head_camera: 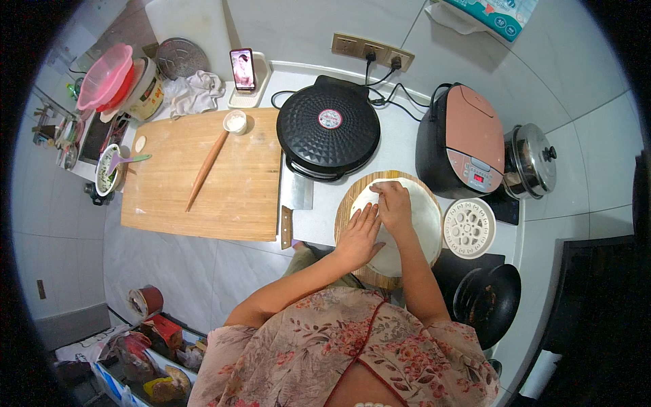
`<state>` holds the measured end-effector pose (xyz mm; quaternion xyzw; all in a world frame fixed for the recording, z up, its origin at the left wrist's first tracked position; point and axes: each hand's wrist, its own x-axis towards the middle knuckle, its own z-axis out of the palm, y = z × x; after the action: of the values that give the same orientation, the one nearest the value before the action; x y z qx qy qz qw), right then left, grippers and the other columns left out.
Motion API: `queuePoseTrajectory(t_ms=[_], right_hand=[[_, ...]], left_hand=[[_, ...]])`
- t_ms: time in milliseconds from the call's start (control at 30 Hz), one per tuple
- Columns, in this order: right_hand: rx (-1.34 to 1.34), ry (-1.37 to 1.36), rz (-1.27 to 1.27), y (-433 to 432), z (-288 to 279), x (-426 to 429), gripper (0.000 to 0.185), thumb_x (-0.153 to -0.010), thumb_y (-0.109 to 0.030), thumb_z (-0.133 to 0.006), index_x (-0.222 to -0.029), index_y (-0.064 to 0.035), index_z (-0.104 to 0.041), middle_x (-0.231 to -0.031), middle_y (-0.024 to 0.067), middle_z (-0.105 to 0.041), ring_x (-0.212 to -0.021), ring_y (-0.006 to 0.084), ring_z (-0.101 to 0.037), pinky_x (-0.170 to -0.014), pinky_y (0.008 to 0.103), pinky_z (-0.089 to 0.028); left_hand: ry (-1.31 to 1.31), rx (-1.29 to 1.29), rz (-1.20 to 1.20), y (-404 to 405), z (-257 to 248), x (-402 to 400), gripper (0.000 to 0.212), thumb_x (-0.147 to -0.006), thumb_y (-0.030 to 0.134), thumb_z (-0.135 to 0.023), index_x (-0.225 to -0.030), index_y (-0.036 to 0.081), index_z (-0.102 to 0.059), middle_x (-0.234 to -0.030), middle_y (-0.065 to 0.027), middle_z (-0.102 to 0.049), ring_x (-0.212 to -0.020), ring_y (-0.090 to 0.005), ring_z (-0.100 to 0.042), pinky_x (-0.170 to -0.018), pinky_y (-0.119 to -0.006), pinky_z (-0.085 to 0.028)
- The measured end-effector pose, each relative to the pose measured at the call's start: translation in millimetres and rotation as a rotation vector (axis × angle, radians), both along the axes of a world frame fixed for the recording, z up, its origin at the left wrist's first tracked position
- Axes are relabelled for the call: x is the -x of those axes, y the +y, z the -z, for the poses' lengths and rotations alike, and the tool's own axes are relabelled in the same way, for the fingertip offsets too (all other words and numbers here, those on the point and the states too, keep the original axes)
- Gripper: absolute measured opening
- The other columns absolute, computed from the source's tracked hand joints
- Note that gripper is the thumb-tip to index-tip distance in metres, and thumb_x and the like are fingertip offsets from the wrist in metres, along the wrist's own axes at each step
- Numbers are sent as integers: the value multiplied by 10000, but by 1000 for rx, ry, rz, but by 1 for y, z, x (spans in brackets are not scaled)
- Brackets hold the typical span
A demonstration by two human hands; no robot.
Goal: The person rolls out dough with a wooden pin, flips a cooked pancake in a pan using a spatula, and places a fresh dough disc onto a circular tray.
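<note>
A large flat round of dough point(419, 224) lies on a round wooden board point(343, 211) before me. My left hand point(358, 236) rests on its left part with the fingers spread and pointing away from me. Just right of it, my right hand point(394, 206) touches the far part of the round, its fingers bent to the left. The fingertips of both hands are close together, and whether they pinch any dough cannot be told. To the left, a wooden rolling pin point(207, 170) lies on a rectangular wooden board point(244, 203), its far end at a small cup of white powder point(235, 122).
A cleaver point(297, 191) lies between the boards, its handle towards me. A black electric griddle point(330, 147), closed, stands behind it. Right are a rice cooker point(475, 122), a steel pot point(539, 157), a white perforated plate point(469, 228) and a black pan point(496, 305). A bowl of filling point(104, 170) stands far left.
</note>
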<state>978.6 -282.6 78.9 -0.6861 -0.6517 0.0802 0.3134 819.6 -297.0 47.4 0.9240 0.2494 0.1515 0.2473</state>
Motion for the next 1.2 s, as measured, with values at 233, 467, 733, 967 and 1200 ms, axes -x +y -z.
queuePoseTrajectory(t_ms=[233,467,733,967,1200], right_hand=[[3,47,-56,-3,0,0,252,-811,11,-521,-1002,-29,-682,-999,79,-732,-984,316,-614,-878,445,-445],[51,36,-81,-3,2,6,238,-803,-40,-566,-1007,-57,-688,-1002,66,-730,-1032,283,-606,-901,442,-428],[36,-26,-58,-2,4,11,222,-813,-55,-552,-988,-66,-688,-972,56,-711,-1035,265,-591,-885,439,-422],[62,-22,-70,-2,6,12,215,-816,-66,-554,-985,-56,-687,-969,70,-710,-1032,272,-588,-879,442,-420],[91,-39,-73,-1,11,16,215,-813,-79,-560,-984,-45,-686,-953,83,-704,-1021,286,-592,-888,452,-418]], left_hand=[[35,-47,-64,3,13,-1,739,-915,364,-632,-1424,-116,-395,-1555,-302,-281,-1488,-411,-204,-1222,-489,-150],[49,-33,-76,4,13,6,739,-922,361,-624,-1430,-117,-383,-1535,-311,-302,-1476,-418,-225,-1222,-492,-157],[57,-14,-84,4,11,9,746,-925,357,-621,-1434,-126,-368,-1534,-314,-298,-1473,-422,-227,-1218,-497,-162],[43,-25,-107,4,9,9,742,-936,352,-610,-1431,-140,-358,-1522,-325,-306,-1469,-424,-235,-1212,-505,-171],[34,-38,-118,5,13,9,741,-936,351,-609,-1428,-143,-358,-1509,-331,-322,-1456,-428,-261,-1208,-511,-176]])
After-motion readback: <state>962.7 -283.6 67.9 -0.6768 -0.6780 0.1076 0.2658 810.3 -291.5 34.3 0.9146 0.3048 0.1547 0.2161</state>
